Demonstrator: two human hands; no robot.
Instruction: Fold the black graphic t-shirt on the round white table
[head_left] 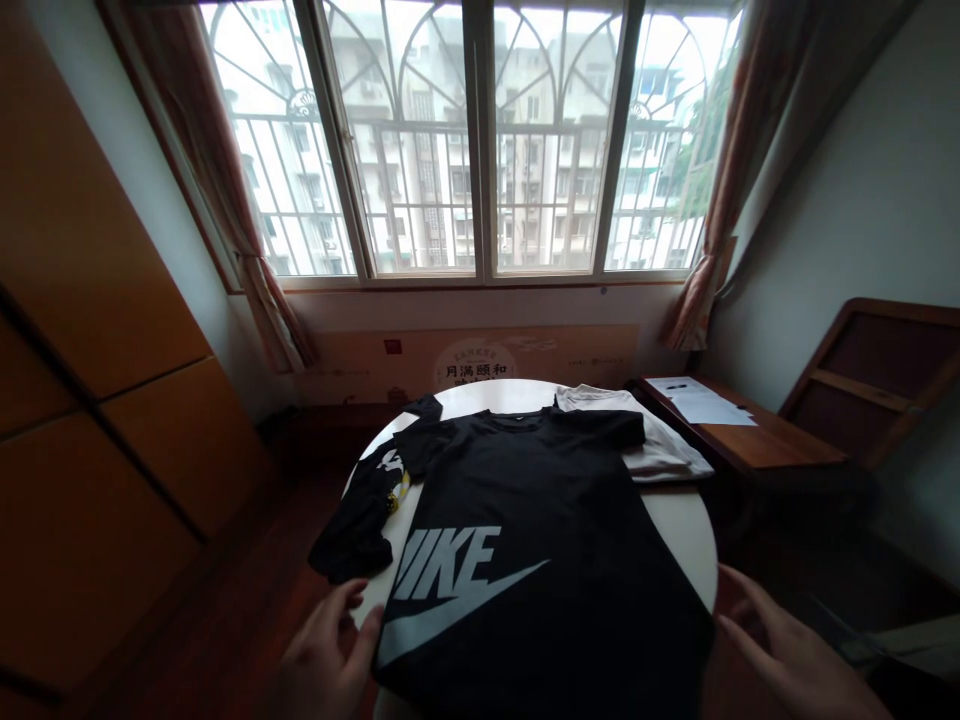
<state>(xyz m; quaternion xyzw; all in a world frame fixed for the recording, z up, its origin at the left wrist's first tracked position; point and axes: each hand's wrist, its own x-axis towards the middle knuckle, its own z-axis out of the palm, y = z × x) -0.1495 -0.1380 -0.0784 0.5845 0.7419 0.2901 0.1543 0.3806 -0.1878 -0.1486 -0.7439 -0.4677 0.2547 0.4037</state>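
Observation:
A black T-shirt (540, 530) with a large grey logo lies spread flat, front up, on a round white table (679, 525). My left hand (326, 655) rests at the shirt's lower left hem, fingers apart, thumb touching the fabric. My right hand (787, 655) hovers just off the shirt's lower right edge, its fingers stretched out and holding nothing. A second black garment (360, 515) hangs over the table's left side. A white folded garment (652, 440) lies at the far right, partly under the black sleeve.
A low wooden side table (757, 445) with white papers (701, 402) stands to the right, a wooden frame (877, 375) behind it. Wooden cabinets (90, 400) line the left wall. A barred window (480, 140) with curtains and a printed cardboard panel (472, 362) lie beyond the table.

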